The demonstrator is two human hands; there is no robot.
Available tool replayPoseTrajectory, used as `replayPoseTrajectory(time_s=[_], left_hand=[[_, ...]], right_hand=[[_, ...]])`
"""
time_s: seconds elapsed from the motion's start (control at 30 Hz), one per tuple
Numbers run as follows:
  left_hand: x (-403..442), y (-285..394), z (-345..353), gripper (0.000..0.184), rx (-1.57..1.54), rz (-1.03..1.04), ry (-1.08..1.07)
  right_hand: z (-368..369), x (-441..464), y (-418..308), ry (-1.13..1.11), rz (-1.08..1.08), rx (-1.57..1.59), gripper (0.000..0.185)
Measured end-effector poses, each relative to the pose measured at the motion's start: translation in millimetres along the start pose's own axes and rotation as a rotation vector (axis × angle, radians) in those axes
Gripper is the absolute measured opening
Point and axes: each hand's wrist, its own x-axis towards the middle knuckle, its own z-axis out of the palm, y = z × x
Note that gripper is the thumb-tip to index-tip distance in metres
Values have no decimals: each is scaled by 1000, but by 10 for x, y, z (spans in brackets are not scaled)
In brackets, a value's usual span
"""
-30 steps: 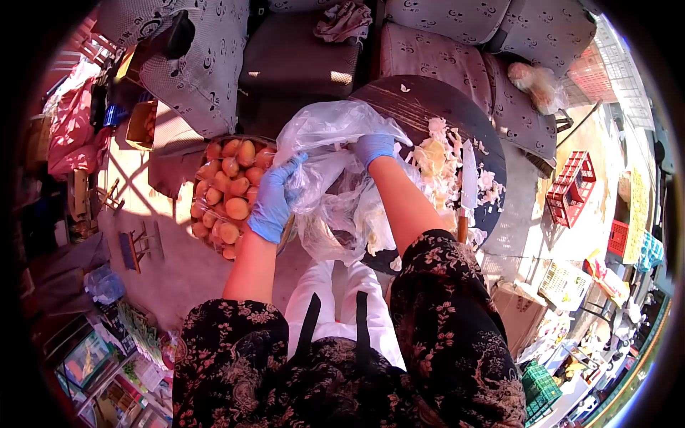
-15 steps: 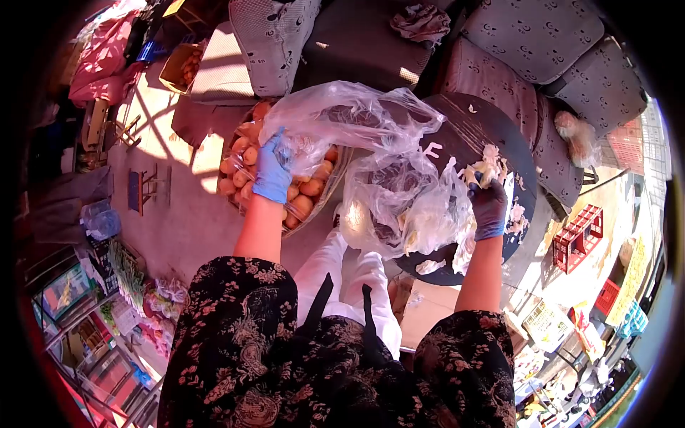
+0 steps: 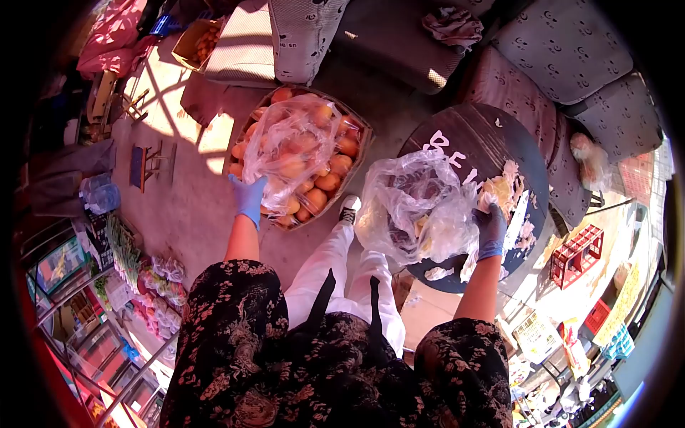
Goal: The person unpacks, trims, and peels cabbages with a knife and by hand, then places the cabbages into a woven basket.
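Observation:
My left hand [image 3: 248,198], in a blue glove, pinches the edge of a clear plastic bag [image 3: 292,143]. The bag spreads over a crate [image 3: 365,146] of round orange fruits [image 3: 330,182] on the ground. My right hand [image 3: 491,232], gloved too, is at the right part of a dark round table [image 3: 442,125], its fingers curled against pale crumpled scraps [image 3: 505,187]; what they grip is hidden. Left of that hand lies a heap of crumpled clear plastic bags [image 3: 410,203], with pale bits in or under it.
Cushioned seats [image 3: 571,43] line the far side beyond the table. A red crate [image 3: 576,257] stands at the right. A small box of orange fruits [image 3: 196,44] and a little stool [image 3: 151,167] are at the left. My shoe [image 3: 349,208] is between crate and table.
My left hand has drawn its plastic bag left, away from the heap on the table and over the fruit crate. My right hand stays by the pale scraps. The view has shifted slightly.

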Motion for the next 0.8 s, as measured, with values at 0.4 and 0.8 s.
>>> replayPoseTrajectory(time_s=[0.4, 0.8], left_hand=[[-964, 1531, 77, 79, -199, 674, -463], [-2390, 1638, 1234, 102, -70, 722, -795]], right_hand=[[152, -483, -144, 246, -732, -501, 14], [513, -903, 673, -194, -743, -1284, 52]])
